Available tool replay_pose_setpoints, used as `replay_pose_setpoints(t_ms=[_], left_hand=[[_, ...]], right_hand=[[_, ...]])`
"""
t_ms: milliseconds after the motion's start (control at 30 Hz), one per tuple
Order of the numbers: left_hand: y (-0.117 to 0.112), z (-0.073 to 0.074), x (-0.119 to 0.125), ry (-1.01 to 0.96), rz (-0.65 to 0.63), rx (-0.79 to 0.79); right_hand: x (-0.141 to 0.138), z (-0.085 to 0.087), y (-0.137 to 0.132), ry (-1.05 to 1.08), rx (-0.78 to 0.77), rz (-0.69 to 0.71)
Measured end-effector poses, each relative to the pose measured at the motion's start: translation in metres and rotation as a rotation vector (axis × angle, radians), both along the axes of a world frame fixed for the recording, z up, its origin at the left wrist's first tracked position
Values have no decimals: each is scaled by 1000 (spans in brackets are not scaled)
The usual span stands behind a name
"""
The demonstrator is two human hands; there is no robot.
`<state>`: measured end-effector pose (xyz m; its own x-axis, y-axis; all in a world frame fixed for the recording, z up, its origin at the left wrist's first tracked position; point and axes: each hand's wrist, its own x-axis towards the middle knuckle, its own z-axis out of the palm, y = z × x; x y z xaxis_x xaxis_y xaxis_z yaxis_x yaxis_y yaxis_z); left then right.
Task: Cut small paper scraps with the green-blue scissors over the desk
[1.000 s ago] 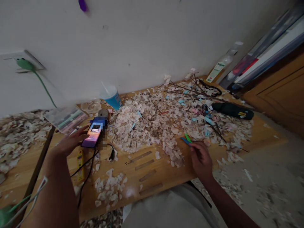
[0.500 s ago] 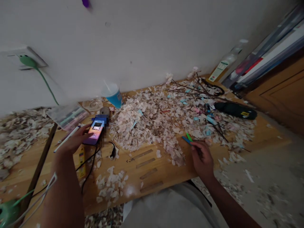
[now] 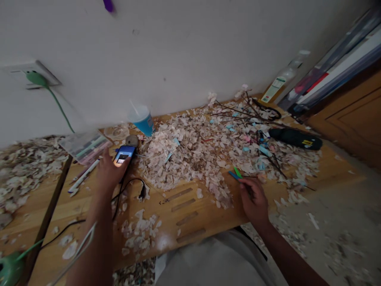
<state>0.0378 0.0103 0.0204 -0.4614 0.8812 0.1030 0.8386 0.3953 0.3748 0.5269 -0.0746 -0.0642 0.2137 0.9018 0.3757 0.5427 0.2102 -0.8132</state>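
Observation:
My left hand (image 3: 108,171) lies over a lit smartphone (image 3: 124,153) on the wooden table (image 3: 190,214), its fingers curled around the phone's lower half. A black cable (image 3: 131,186) runs from under the phone. My right hand (image 3: 253,198) rests near the table's front edge, fingers closed on a small tool with blue and green tips (image 3: 235,174). A big heap of pale flakes and scraps (image 3: 193,151) fills the middle of the table between the hands.
A blue cup (image 3: 142,118) stands by the wall. A clear case of pens (image 3: 85,146) and a white pen (image 3: 83,176) lie left. A black tool (image 3: 294,138), dark twigs (image 3: 238,111) and a bottle (image 3: 281,81) are at the right. Flakes litter the floor (image 3: 327,230).
My left hand slid forward over the phone, now covering most of its screen. The right hand stayed in place with its tool.

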Motion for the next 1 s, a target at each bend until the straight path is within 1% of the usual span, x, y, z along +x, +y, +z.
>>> replay_pose_setpoints(t_ms=[33, 100, 133, 200, 267, 467, 700, 833, 900, 1000], left_hand=[[0, 1, 15, 112, 9, -4], [-1, 2, 39, 237, 18, -29], [-2, 2, 48, 266, 26, -44], [-1, 3, 56, 283, 45, -59], [1, 3, 54, 271, 60, -63], [10, 0, 37, 249, 78, -106], [17, -5, 20, 278, -15, -81], [19, -8, 14, 291, -37, -85], [19, -9, 13, 295, -36, -93], [18, -8, 15, 287, -33, -103]], right_hand=[[0, 0, 0, -5, -4, 4], [1, -1, 0, -17, -2, 8], [1, -1, 0, -20, 5, 6], [1, -1, 1, -18, 18, 0], [0, -1, 1, -12, 29, -3], [-1, 3, 1, -28, 45, 7], [-1, 3, -2, 16, 43, -9], [-1, 7, -4, 20, 60, -45], [3, 12, -4, -18, 63, -65], [14, 20, -3, -213, 0, -56]])
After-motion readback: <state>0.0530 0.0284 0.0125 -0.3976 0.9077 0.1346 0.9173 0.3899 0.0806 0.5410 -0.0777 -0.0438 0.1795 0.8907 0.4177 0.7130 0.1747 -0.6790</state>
